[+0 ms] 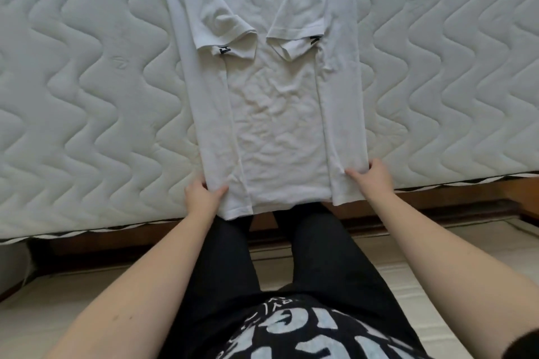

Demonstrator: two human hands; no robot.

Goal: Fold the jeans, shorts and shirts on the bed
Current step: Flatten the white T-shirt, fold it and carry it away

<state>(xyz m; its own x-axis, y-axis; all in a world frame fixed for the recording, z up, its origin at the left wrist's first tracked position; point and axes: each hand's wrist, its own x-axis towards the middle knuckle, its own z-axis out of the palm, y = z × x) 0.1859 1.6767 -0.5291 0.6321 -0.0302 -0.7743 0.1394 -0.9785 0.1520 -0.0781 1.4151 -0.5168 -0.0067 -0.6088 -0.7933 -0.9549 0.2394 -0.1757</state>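
Quilted bed (87, 96): left hand (201, 198) & right hand (373, 176) pinch white shirt (277, 125) hem.

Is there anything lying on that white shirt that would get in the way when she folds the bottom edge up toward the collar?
Nothing visible does. The white shirt lies flat on the mattress, sides and sleeves already folded in. The left hand and right hand grip its bottom corners.
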